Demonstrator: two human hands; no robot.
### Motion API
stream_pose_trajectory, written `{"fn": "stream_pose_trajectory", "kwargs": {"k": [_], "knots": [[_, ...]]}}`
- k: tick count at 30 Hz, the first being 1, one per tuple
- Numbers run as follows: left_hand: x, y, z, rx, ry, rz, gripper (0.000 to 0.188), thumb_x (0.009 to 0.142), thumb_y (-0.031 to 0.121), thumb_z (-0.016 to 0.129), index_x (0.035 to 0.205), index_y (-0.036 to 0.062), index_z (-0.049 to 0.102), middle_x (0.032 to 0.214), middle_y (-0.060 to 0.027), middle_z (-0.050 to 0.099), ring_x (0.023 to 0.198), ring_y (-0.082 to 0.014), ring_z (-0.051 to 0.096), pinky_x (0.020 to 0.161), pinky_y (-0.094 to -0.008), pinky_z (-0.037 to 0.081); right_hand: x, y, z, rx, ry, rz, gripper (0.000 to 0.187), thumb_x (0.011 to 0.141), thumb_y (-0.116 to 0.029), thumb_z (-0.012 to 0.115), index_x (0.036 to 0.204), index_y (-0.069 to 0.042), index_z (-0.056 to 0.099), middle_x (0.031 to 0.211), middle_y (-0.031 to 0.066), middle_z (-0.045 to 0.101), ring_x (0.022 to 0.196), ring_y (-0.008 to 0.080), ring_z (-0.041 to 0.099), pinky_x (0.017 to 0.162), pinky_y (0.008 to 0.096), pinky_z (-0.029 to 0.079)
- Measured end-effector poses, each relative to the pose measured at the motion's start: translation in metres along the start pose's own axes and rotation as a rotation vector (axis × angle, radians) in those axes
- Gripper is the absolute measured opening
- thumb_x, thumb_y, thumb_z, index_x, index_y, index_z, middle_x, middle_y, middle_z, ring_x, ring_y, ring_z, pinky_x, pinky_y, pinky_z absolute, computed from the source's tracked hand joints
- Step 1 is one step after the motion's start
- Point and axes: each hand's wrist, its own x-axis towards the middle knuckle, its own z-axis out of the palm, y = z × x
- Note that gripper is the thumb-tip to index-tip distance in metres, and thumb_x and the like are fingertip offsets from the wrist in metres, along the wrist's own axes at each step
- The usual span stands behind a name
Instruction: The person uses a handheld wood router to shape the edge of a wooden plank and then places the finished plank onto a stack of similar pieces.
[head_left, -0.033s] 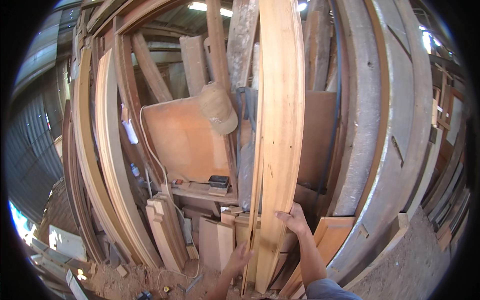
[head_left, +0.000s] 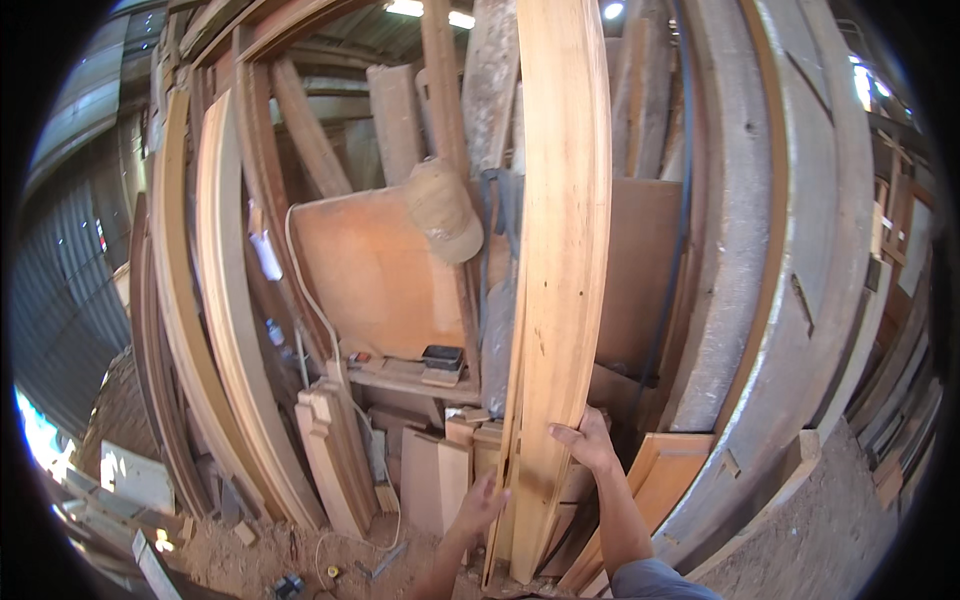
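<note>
A long pale wooden plank [head_left: 563,230] stands upright before me, running out past the top of the view. My right hand [head_left: 588,440] grips its right edge low down, thumb on the front face and the other fingers hidden behind. Against the plank's left side is a thinner strip of the same pale wood [head_left: 513,410], upright too. Close by that strip's lower part is my left hand [head_left: 482,503], fingers apart and holding nothing; whether its fingertips touch the wood I cannot tell.
Tall boards lean at left [head_left: 222,300] and grey planks [head_left: 740,240] at right. Behind are a brown panel [head_left: 380,280], a hanging cap [head_left: 445,212] and short wood blocks [head_left: 335,460]. A white cord [head_left: 320,315] trails to the dirt floor [head_left: 225,565], where small tools lie.
The background has shifted slightly as my view moved. My left hand is a touch nearer the plank; my right hand keeps its grip in the same place.
</note>
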Motion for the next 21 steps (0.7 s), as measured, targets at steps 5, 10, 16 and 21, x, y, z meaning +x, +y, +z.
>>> {"fn": "stream_pose_trajectory", "kwargs": {"k": [5, 10, 16, 21], "knots": [[0.040, 0.069, -0.014, -0.219, 0.051, 0.363, 0.077, 0.099, 0.025, 0.067, 0.158, -0.0023, 0.025, 0.155, -0.0208, 0.043, 0.144, -0.0314, 0.042, 0.121, -0.0435, 0.032, -0.025, -0.012, 0.051, -0.329, -0.174, 0.115, 0.037, 0.085, -0.006, 0.076, 0.120, 0.001, 0.066, 0.109, 0.0049, 0.072, 0.100, 0.0147, 0.066, 0.090, 0.0307, 0.053], [0.009, 0.079, -0.048, -0.414, 0.009, 0.285, 0.085, 0.095, 0.052, 0.069, 0.154, 0.0005, 0.036, 0.146, -0.0113, 0.051, 0.136, -0.0197, 0.046, 0.114, -0.0371, 0.038, -0.049, -0.001, 0.075, 0.233, -0.498, 0.137, 0.067, 0.085, -0.018, 0.077, 0.142, 0.005, 0.051, 0.136, 0.0183, 0.061, 0.123, 0.0289, 0.062, 0.108, 0.0420, 0.045], [-0.067, 0.013, -0.094, -0.462, 0.233, 0.290, 0.080, 0.091, 0.067, 0.065, 0.137, 0.0018, 0.056, 0.120, -0.0018, 0.068, 0.107, -0.0099, 0.061, 0.090, -0.0267, 0.051, -0.101, 0.056, 0.109, 0.125, -0.877, 0.174, 0.104, 0.077, -0.036, 0.082, 0.156, 0.004, 0.029, 0.151, 0.0225, 0.044, 0.139, 0.0353, 0.046, 0.117, 0.0468, 0.034], [-0.155, 0.016, -0.108, -0.474, 0.337, 0.371, 0.087, 0.087, 0.072, 0.066, 0.137, 0.0009, 0.056, 0.122, -0.0025, 0.067, 0.109, -0.0096, 0.061, 0.091, -0.0278, 0.051, -0.187, 0.065, 0.173, 0.062, -0.914, 0.038, 0.071, 0.081, -0.019, 0.079, 0.139, 0.004, 0.046, 0.124, 0.0172, 0.057, 0.115, 0.0279, 0.058, 0.100, 0.0424, 0.046]]}}
